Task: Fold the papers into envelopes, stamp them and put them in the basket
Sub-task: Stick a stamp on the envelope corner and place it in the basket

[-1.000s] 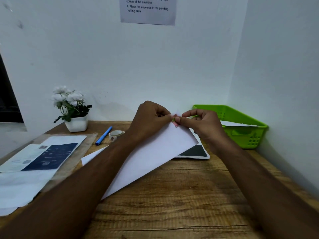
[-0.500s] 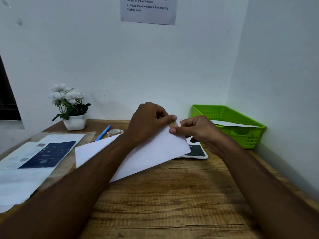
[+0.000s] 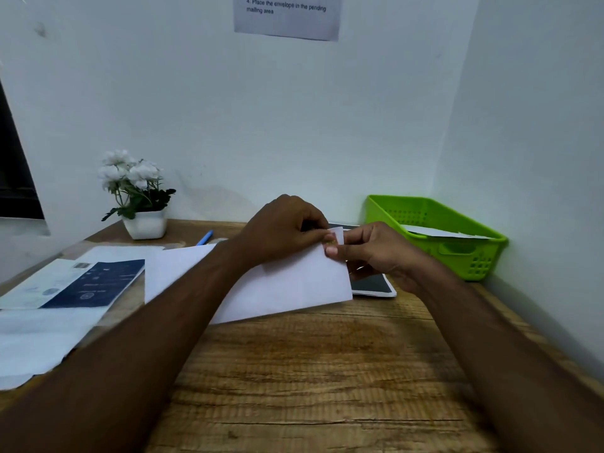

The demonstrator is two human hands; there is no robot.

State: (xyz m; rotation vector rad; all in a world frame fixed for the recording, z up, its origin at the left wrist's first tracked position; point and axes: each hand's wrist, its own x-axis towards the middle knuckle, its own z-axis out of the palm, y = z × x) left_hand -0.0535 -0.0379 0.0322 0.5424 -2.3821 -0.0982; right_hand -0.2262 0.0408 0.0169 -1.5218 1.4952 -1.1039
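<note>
Matt white paper envelope point(image 3: 284, 282); grainy wooden table point(image 3: 310, 371) (rough-looking); smooth, perforated green plastic basket point(image 3: 470, 256)

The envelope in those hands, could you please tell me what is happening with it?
A person is stamping a folded white envelope over the wooden desk. The left hand pinches a small stamp at its top right corner while the right hand holds that corner. The green basket beside them already holds a paper.
</note>
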